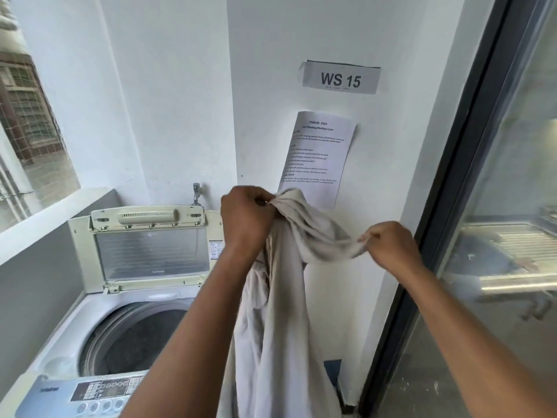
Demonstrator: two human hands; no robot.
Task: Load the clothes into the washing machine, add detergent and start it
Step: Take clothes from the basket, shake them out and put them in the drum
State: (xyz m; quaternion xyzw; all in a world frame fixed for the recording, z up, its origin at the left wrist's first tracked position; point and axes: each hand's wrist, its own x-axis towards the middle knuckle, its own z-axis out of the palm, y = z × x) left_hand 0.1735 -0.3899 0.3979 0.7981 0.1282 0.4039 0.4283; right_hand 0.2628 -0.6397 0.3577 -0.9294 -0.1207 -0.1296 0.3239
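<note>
I have a pale beige garment [283,312] held up in the air in front of the white wall [168,86], gripped at two spots along its top edge. My left hand [245,220] has its fingers curled tight round a bunched corner of the cloth, the highest part of it. My right hand [388,245] pinches another bit of the same edge between thumb and fingertips, lower and off to the right, so the fabric sags in a short swag between the two hands. They are apart, each clamped on the cloth. The rest of the garment hangs down in long folds below my left hand, between my forearms, and runs out of sight at the bottom.

Below and to the left of my left hand stands the top-loading washing machine [75,315]. Its lid [150,245] is tipped up against the wall and the dark drum [135,339] shows open; I cannot tell whether anything lies inside it. The control panel [99,390] is nearest to me, under my left forearm. A tap [196,193] sticks out of the wall just left of my left hand.

Just behind and above the hands a printed instruction sheet [319,158] is stuck to the wall, and higher still a sign reading WS 15 [340,78]. Right of my right hand is a dark-framed glass door [452,176]. Far to the left is a window [27,131].
</note>
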